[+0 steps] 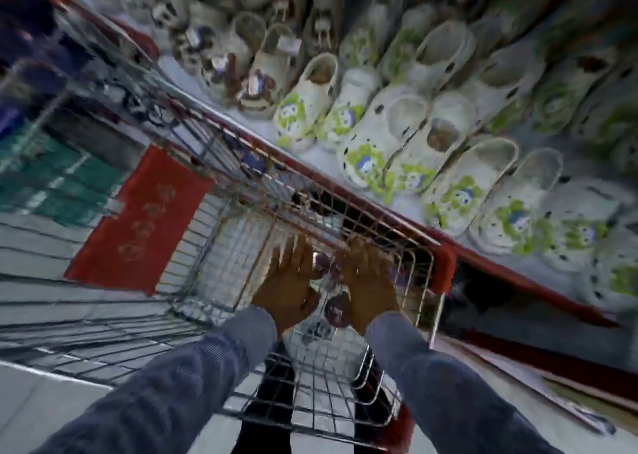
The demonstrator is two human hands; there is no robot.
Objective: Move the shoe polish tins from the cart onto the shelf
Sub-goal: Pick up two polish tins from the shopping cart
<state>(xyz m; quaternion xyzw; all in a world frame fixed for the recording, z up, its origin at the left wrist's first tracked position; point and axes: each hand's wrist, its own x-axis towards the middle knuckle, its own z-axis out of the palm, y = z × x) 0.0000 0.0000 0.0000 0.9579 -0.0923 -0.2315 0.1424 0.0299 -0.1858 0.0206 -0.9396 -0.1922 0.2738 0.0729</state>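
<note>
Both hands reach down into the wire cart, sleeves in blue. The left hand sits at about 6 o'clock in the frame, fingers spread and pointing toward 12, palm down over the basket. The right hand lies just beside it at its 3 o'clock, fingers likewise splayed forward. Between and partly under the two hands lie the tins — dark round lids, one plain at the 6 o'clock side of the gap, at least two more up near the fingers. Motion blur smears the fingertips, so whether either hand has actually closed on a tin I cannot tell; both look open and flat, perhaps just touching the lids.

The cart stands against the shelf, whose red edge runs from 10 o'clock to 4 o'clock across the view. On the shelf, from 12 to 3 o'clock, rows of white clogs with green and blue patterns stand close together. A red mat lies on the floor at 9 o'clock of the cart — flat, beyond its wire side.
</note>
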